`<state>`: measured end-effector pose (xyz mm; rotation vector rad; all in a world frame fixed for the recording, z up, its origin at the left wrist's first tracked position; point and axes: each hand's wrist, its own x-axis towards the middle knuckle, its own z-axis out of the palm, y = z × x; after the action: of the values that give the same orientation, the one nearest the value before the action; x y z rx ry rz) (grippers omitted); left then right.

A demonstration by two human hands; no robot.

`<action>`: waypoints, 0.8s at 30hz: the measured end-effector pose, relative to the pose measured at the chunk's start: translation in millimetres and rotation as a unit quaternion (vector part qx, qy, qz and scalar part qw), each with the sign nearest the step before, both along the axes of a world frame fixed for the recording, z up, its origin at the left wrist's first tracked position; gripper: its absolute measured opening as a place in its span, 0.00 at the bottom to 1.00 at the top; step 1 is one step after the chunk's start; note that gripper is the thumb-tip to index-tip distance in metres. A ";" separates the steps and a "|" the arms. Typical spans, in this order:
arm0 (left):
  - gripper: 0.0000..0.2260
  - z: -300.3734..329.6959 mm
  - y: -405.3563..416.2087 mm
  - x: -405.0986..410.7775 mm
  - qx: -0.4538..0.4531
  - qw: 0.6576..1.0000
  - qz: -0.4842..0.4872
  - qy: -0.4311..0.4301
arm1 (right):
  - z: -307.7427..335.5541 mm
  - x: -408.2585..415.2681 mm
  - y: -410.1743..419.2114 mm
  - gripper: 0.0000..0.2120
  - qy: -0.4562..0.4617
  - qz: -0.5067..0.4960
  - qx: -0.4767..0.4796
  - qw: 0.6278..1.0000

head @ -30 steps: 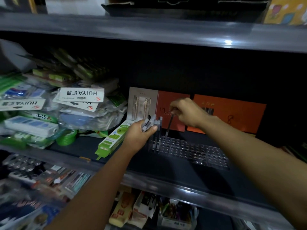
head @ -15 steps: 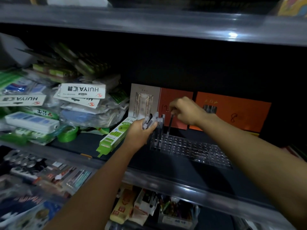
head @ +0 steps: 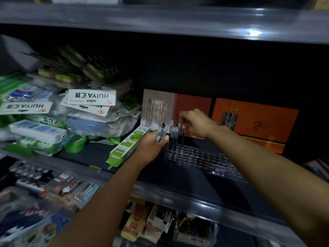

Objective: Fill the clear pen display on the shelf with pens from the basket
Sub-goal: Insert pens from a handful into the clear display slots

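The clear pen display (head: 201, 158) lies on the dark shelf (head: 178, 177), set back from its front edge, with most holes toward its right end unfilled. A few pens (head: 173, 134) stand at its left end. The left hand (head: 153, 145) grips a bundle of pens (head: 161, 133) just beside that corner. The right hand (head: 195, 123) pinches 1 upright pen (head: 183, 138) above the back row.

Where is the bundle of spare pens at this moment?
In the head view, the bundle of pens is gripped in the left hand, left of centre, between the green box and the left end of the clear pen display.
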<state>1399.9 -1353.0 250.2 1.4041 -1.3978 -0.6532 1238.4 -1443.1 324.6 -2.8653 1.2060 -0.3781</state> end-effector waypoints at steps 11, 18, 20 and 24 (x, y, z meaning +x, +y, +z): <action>0.10 8.4 2.9 -4.7 -0.022 1.000 -0.015 0.013 | 31.9 3.6 29.9 0.06 -0.105 0.109 0.002 0.988; 0.08 17.8 14.9 -21.3 -0.042 0.999 -0.009 0.015 | 42.6 9.0 58.1 0.10 -0.095 0.116 0.045 0.988; 0.07 21.5 19.0 -26.7 -0.043 0.999 0.002 0.017 | 43.1 8.6 63.0 0.10 -0.108 0.118 0.053 0.986; 0.07 26.9 25.3 -30.0 -0.036 0.999 0.000 0.020 | 47.4 3.6 68.4 0.07 -0.115 0.121 0.030 0.985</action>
<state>1369.9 -1327.7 277.1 1.3271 -1.3772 -0.6215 1242.0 -1374.6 371.9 -2.7769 0.8069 -0.6303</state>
